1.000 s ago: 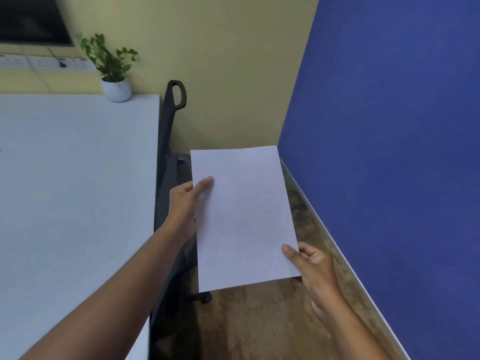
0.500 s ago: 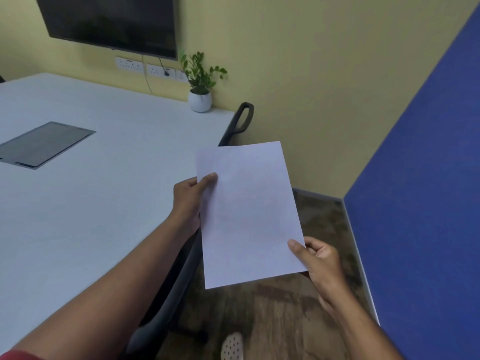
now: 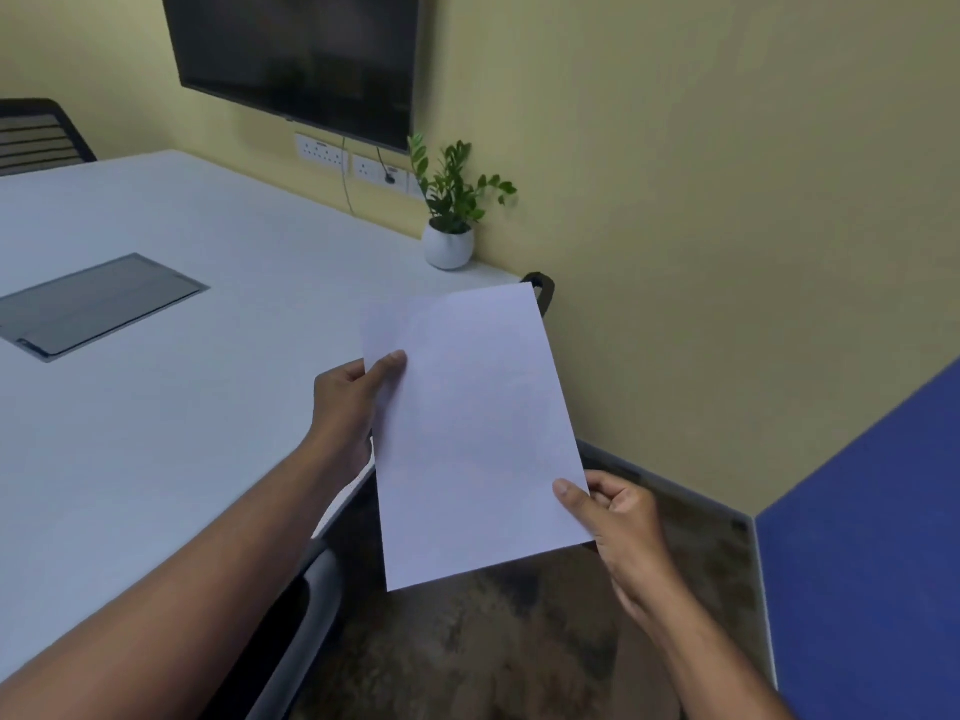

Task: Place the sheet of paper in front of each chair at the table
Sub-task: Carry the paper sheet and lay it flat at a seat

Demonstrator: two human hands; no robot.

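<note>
I hold a blank white sheet of paper (image 3: 475,433) upright in the air, over the right edge of the white table (image 3: 171,407). My left hand (image 3: 348,407) pinches its left edge with the thumb on top. At the lower right corner my right hand (image 3: 618,517) grips it. A black chair (image 3: 306,605) is tucked under the table edge below the sheet; its backrest top (image 3: 543,291) peeks out behind the paper's upper corner. Another black chair (image 3: 36,135) stands at the far left side of the table.
A small potted plant (image 3: 449,220) in a white pot sits on the table's far right corner. A grey cable hatch (image 3: 93,304) is set into the tabletop at left. A dark wall screen (image 3: 296,59) and sockets hang above. A blue wall (image 3: 862,553) closes in at right.
My view has swung left, bringing more of the table, the hatch, the screen and a far chair into sight. The sheet now overlaps the table's edge; both hands keep the same hold.
</note>
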